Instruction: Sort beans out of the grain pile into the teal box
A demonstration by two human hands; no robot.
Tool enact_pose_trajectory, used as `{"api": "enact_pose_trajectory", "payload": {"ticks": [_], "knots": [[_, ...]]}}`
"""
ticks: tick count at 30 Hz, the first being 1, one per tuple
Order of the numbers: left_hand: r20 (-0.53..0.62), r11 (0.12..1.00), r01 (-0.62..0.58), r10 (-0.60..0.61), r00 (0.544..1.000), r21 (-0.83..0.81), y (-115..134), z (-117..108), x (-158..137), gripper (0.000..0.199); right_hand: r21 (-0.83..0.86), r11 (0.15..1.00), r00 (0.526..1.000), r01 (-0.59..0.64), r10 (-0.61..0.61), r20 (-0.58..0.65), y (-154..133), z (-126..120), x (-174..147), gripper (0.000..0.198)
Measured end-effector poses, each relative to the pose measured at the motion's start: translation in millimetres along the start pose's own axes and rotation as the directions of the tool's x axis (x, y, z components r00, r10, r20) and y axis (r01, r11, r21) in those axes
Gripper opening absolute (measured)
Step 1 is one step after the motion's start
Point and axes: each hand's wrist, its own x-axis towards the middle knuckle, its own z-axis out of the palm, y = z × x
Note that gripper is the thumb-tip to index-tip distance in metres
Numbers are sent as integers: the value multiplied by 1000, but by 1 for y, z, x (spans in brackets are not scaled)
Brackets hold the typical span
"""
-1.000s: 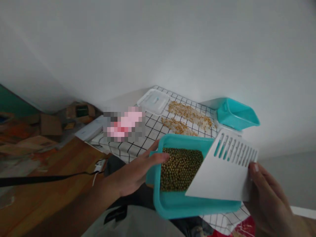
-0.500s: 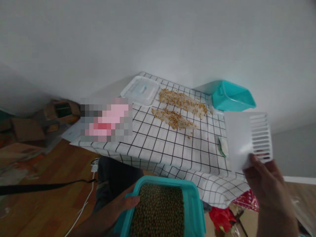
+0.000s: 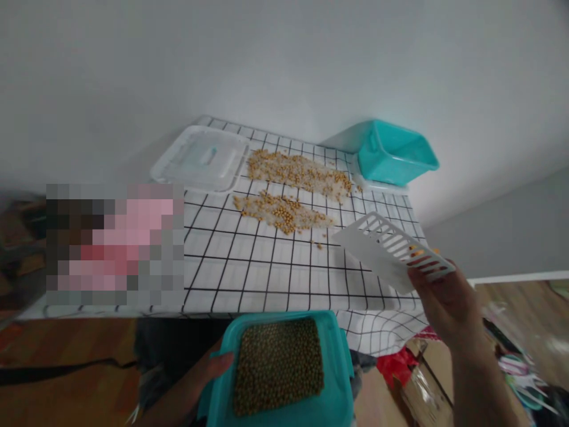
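Note:
My left hand (image 3: 208, 376) grips the left rim of a teal plastic container (image 3: 338, 379), held below the table's front edge. Small round brownish-green beans (image 3: 280, 362) cover much of its inside. In my right hand (image 3: 444, 296) is a white slotted plastic panel (image 3: 377, 252), tilted over the right part of the table with its slots toward me. Its far corner comes near two patches of yellowish beans mixed with pale bits: a back patch (image 3: 297, 171) and a front patch (image 3: 284, 213). The fingers close on the slotted edge, partly behind it.
A table with a white checked cloth (image 3: 249, 273) stands against the wall. On it are a clear lid (image 3: 202, 159) at back left and a second teal container (image 3: 395, 154) at back right. A blurred-out pink area covers the left. Red wrapping (image 3: 395, 365) lies below right.
The white slotted panel has swung left and tipped from nearly upright toward flat over the cloth. My view has shifted, so the table appears nearer and further left. The left hand still holds the container.

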Motion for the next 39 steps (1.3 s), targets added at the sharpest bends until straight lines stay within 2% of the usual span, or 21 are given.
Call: {"api": "enact_pose_trajectory", "payload": {"ticks": [3,5,10,12,16,22,28,32,34,39], "knots": [[-94,997,61,-57,994,44,11,-4,7,73,45,999,1000,0,0,13,9,11,0,28],[-103,994,70,-61,993,87,21,-4,11,68,100,995,1000,5,-5,7,14,17,5,27],[-156,977,91,-61,986,194,40,-11,24,30,126,992,999,-18,12,48,16,24,18,27],[-177,976,99,-65,982,195,39,-18,32,23,144,989,998,-19,10,61,15,24,20,26],[-177,974,98,-62,982,202,36,-26,42,25,186,981,995,-48,30,100,15,24,22,28],[-153,975,-6,41,987,223,52,-5,21,28,210,974,989,-88,61,132,17,26,24,29],[-153,986,-5,30,988,165,54,-2,19,28,228,968,975,-105,55,216,8,32,30,32],[-202,989,2,29,979,148,50,-6,23,36,232,963,959,-137,70,275,0,40,29,32],[-198,988,8,24,980,157,49,-8,23,39,256,954,949,-155,72,306,-4,45,22,33],[-66,981,-18,31,997,194,45,-17,26,54,230,944,897,-237,122,425,-16,51,-20,31]]}}
